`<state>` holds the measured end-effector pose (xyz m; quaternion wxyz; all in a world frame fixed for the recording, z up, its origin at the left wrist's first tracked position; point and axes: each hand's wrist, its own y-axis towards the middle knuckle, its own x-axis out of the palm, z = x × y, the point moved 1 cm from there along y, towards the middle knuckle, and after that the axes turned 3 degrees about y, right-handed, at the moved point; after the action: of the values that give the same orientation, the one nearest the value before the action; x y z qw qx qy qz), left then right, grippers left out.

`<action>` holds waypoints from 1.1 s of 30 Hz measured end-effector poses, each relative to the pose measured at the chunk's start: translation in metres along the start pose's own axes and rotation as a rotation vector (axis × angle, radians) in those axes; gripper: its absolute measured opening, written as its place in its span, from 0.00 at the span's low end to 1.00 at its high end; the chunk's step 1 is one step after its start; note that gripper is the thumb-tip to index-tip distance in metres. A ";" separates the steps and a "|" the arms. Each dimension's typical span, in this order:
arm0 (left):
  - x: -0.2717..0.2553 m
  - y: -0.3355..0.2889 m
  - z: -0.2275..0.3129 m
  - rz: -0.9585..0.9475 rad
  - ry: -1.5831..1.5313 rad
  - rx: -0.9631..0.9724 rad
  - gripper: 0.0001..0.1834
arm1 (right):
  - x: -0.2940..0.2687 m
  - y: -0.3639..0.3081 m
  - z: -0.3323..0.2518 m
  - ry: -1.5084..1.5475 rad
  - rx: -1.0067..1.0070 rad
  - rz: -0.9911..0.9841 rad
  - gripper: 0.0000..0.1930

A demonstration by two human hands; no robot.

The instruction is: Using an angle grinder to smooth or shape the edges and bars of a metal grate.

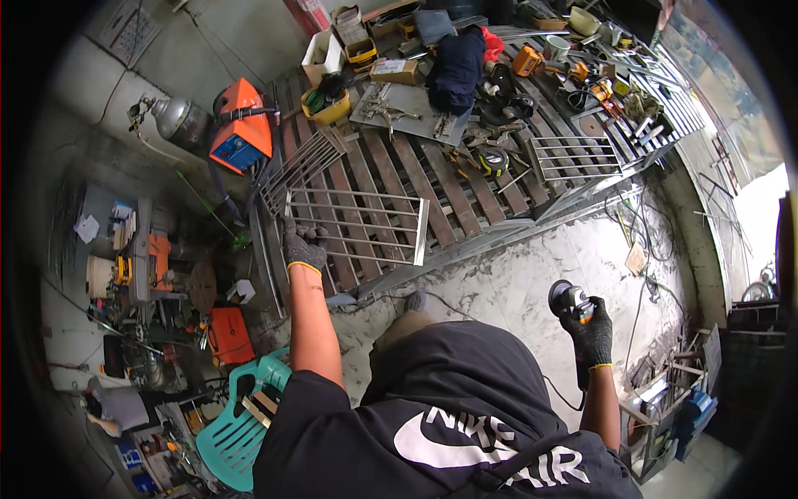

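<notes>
My left hand (305,248), in a dark grey glove, is closed around the left end of a metal grille (421,233) made of parallel bars. That grille lies over the front left part of a slatted metal workbench (455,218). Off to the right, above the floor and away from the bench, my right hand (592,334) is also gloved and wraps round an angle grinder (572,298). The grinder's round disc faces left, apart from the grille. Beside my left hand, a second barred grille (309,165) leans at the bench's left end.
Another grille (575,158) rests at the bench's right front. A tape measure (493,160), a metal plate (407,116) and several tools crowd the back. An orange machine (241,129) and a gas cylinder (183,123) stand left. A green chair (237,432) is behind me; cables cross the floor.
</notes>
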<state>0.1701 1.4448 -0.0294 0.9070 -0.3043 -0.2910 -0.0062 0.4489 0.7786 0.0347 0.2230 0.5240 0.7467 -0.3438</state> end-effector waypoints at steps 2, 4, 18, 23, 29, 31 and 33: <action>-0.011 0.033 -0.011 0.014 0.010 -0.008 0.36 | 0.007 -0.008 -0.010 0.034 0.002 0.037 0.37; -0.032 0.077 -0.019 -0.037 -0.020 -0.082 0.34 | 0.017 -0.019 -0.023 0.076 0.047 0.081 0.37; -0.054 0.244 0.015 -0.084 -0.230 -0.172 0.29 | 0.086 -0.086 -0.117 0.067 0.089 0.211 0.37; -0.022 0.243 0.047 0.025 -0.305 -0.072 0.28 | 0.115 -0.101 -0.143 0.056 0.127 0.257 0.36; -0.065 0.167 -0.022 0.093 -0.202 -0.068 0.32 | 0.134 -0.113 -0.172 0.053 0.136 0.283 0.36; -0.080 0.136 -0.040 0.078 -0.186 -0.163 0.31 | 0.135 -0.114 -0.175 0.111 0.141 0.264 0.37; -0.088 0.095 -0.050 0.059 0.109 -0.353 0.30 | 0.132 -0.110 -0.177 0.032 0.154 0.237 0.38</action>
<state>0.1412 1.4798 -0.1606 0.8539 -0.4661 -0.2268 -0.0470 0.3043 0.9704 0.0918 0.2093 0.6294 0.6543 -0.3632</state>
